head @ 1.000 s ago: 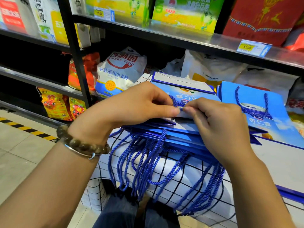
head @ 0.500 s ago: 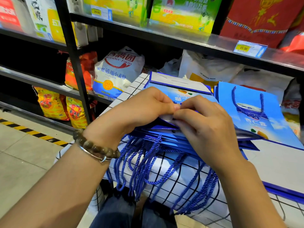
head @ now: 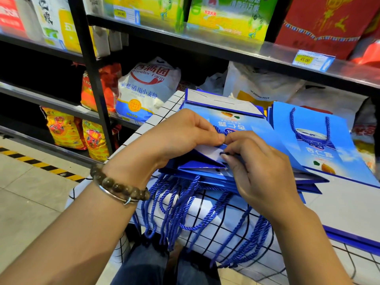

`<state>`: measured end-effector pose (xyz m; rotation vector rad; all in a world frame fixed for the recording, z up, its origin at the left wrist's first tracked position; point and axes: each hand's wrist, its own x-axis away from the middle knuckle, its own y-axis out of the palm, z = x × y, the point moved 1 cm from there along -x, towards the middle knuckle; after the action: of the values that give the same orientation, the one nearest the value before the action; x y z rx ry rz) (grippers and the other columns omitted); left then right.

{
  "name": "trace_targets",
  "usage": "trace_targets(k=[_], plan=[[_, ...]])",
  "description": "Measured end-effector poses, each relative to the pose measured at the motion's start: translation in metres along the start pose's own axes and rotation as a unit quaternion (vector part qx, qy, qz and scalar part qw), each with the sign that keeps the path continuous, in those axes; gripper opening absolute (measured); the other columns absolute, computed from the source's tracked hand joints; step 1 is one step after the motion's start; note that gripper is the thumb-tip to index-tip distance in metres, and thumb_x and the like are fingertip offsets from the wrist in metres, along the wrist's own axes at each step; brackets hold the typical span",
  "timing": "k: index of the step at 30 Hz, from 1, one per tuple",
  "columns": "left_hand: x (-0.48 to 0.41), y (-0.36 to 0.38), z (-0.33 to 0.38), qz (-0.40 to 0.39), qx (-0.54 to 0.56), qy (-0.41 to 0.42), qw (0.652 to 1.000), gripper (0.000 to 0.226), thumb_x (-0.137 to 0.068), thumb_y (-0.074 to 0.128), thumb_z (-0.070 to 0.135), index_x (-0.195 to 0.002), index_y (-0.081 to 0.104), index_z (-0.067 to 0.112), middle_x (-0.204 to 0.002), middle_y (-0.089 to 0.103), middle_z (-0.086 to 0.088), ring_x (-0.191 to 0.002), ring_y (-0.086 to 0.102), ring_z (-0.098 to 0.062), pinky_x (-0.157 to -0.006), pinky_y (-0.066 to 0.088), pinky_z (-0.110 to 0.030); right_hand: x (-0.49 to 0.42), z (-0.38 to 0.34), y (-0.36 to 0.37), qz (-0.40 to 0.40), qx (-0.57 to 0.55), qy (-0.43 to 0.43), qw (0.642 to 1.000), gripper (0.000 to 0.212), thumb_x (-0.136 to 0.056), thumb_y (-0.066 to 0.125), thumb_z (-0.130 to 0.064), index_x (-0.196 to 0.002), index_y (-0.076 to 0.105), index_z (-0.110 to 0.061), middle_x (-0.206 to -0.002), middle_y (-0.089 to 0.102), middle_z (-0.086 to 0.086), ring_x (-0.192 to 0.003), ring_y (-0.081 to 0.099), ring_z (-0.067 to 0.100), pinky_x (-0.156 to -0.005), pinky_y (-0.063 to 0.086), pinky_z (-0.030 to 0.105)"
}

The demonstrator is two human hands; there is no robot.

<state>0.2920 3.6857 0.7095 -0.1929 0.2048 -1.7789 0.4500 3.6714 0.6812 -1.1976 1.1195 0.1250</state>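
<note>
Left hand (head: 181, 136): thumb and curled fingers pinch the white inner rim of the top blue bag (head: 244, 125) at its mouth. Right hand (head: 261, 171): fingertips closed narrow on the dark cord end (head: 224, 153), right at that rim, touching my left thumb. The top bag lies flat on the stack of folded bags (head: 205, 176), mouth toward me. The stack rests on a white gridded cover (head: 207, 223); blue cord handles (head: 178, 208) hang over its near edge. 1 more bag (head: 320, 147) lies just beside, on the right. Flour sack (head: 146, 89) on the shelf behind.
</note>
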Motion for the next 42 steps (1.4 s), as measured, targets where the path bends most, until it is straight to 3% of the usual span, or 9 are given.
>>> trace_targets(k=[6,10,15,18,23,26,31,35,42], plan=[[0.001,0.003,0.000,0.036,0.001,0.011,0.999,0.022,-0.080,0.066,0.007,-0.058,0.064,0.011,-0.046,0.056,0.010,-0.047,0.048,0.003,-0.053,0.037,-0.006,0.007,-0.001,0.001,0.027,0.015,-0.039,0.999,0.006,-0.088,0.049,-0.016,-0.086,0.044,-0.015,-0.108,0.055,0.001,-0.062,0.062,0.033,-0.046,0.048,0.035],[0.002,0.008,0.000,0.053,-0.036,0.025,0.998,0.018,-0.080,0.068,0.016,-0.064,0.067,0.010,-0.054,0.057,0.006,-0.051,0.048,0.001,-0.054,0.037,-0.007,0.011,-0.002,0.000,0.040,0.033,-0.052,0.997,0.006,-0.088,0.048,-0.017,-0.087,0.043,-0.014,-0.103,0.044,-0.001,-0.059,0.059,0.030,-0.038,0.044,0.034],[0.017,0.002,0.007,-0.023,-0.065,0.056,0.996,0.006,-0.075,0.071,0.017,-0.072,0.072,0.011,-0.064,0.067,0.000,-0.059,0.056,-0.002,-0.061,0.045,-0.013,0.012,0.000,0.002,0.052,0.043,-0.049,0.996,0.006,-0.087,0.049,-0.018,-0.089,0.044,-0.014,-0.101,0.044,-0.002,-0.060,0.057,0.028,-0.038,0.043,0.033],[0.019,0.001,0.006,0.025,-0.117,0.081,0.989,0.008,-0.075,0.071,0.012,-0.069,0.073,0.017,-0.064,0.070,0.004,-0.059,0.055,0.002,-0.064,0.045,-0.015,0.014,0.000,0.003,0.067,0.043,-0.074,0.994,0.007,-0.088,0.052,-0.015,-0.088,0.045,-0.012,-0.101,0.045,0.000,-0.057,0.059,0.031,-0.041,0.046,0.033],[0.016,0.006,0.002,0.044,-0.047,0.038,0.997,0.015,-0.075,0.072,0.009,-0.077,0.069,0.023,-0.075,0.072,0.001,-0.069,0.061,-0.005,-0.079,0.051,-0.023,0.019,0.000,0.004,0.091,0.045,-0.097,0.990,0.009,-0.087,0.055,-0.013,-0.086,0.047,-0.012,-0.100,0.048,0.000,-0.061,0.058,0.028,-0.046,0.047,0.034],[0.022,0.007,0.005,0.057,-0.047,0.042,0.996,0.012,-0.072,0.074,0.010,-0.077,0.069,0.020,-0.068,0.071,0.005,-0.062,0.064,-0.003,-0.070,0.052,-0.017,0.019,0.001,0.002,0.101,0.029,-0.086,0.991,0.008,-0.088,0.054,-0.014,-0.086,0.047,-0.011,-0.101,0.047,0.001,-0.067,0.054,0.024,-0.046,0.047,0.034],[0.036,0.010,0.006,0.138,-0.322,0.160,0.923,0.009,-0.077,0.067,0.034,-0.077,0.072,0.026,-0.074,0.070,0.012,-0.073,0.060,-0.003,-0.071,0.046,-0.027,0.022,0.002,0.005,0.107,0.023,-0.090,0.990,0.007,-0.087,0.055,-0.013,-0.088,0.048,-0.010,-0.100,0.047,0.002,-0.074,0.052,0.021,-0.049,0.048,0.036],[0.037,0.017,0.000,0.179,-0.398,0.221,0.872,0.019,-0.079,0.053,0.033,-0.077,0.068,0.021,-0.070,0.067,0.002,-0.068,0.063,-0.022,-0.059,0.050,-0.033,0.023,0.002,0.003,0.124,0.012,-0.105,0.987,0.007,-0.086,0.057,-0.010,-0.088,0.051,-0.008,-0.102,0.050,0.004,-0.082,0.059,0.022,-0.062,0.050,0.035],[0.026,0.010,-0.003,0.160,-0.321,0.147,0.922,0.011,-0.081,0.060,0.035,-0.076,0.065,0.026,-0.075,0.067,0.010,-0.078,0.062,-0.014,-0.072,0.049,-0.035,0.023,0.006,0.006,0.130,0.010,-0.071,0.989,0.008,-0.089,0.058,-0.016,-0.087,0.051,-0.011,-0.108,0.051,0.006,-0.091,0.056,0.024,-0.071,0.051,0.040]])
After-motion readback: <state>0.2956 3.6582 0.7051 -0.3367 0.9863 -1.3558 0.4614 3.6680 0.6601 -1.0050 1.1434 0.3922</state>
